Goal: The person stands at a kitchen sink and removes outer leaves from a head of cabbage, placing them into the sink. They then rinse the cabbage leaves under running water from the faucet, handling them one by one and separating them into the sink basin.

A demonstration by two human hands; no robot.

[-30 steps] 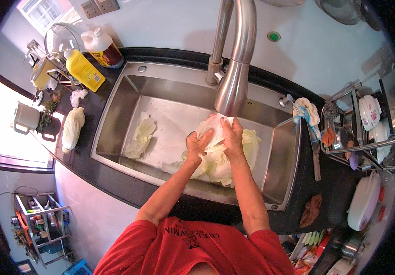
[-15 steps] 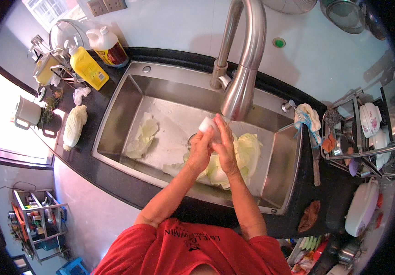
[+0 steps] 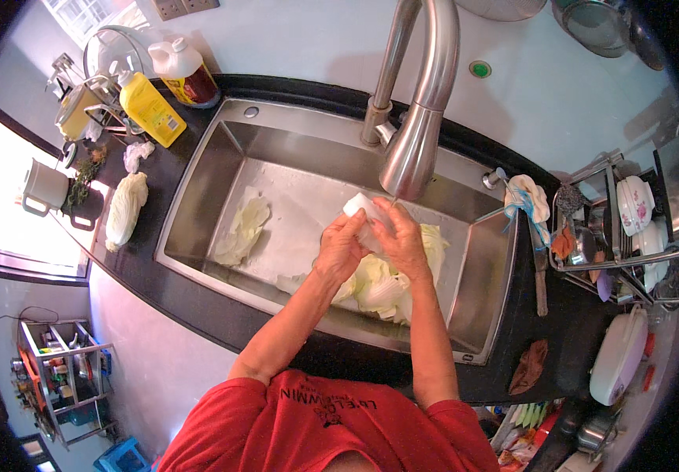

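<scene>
Over the steel sink (image 3: 197, 185), both my hands are closed around a pale cabbage leaf (image 3: 358, 206) with a thick white end. My left hand (image 3: 341, 250) pinches it near the white end. My right hand (image 3: 404, 245) grips its other side, and the fingers hide much of it. The faucet head (image 3: 412, 161) hangs just beyond my hands. Beneath them, several loose cabbage leaves (image 3: 379, 287) lie in a pile on the right side of the basin. Apart from these, more leaves (image 3: 245, 230) rest at the basin's left.
Left of the sink, a whole napa cabbage (image 3: 127, 211) lies on the black counter (image 3: 174, 289), near a yellow bottle (image 3: 150, 110) and a white-handled jug (image 3: 186, 73). At the right stand a dish rack (image 3: 619, 259), a knife (image 3: 540, 275) and a brown cloth (image 3: 529, 367).
My right hand has shifted slightly right and down, its fingers now bent around the leaf instead of stretched out. The leaf stays between both hands.
</scene>
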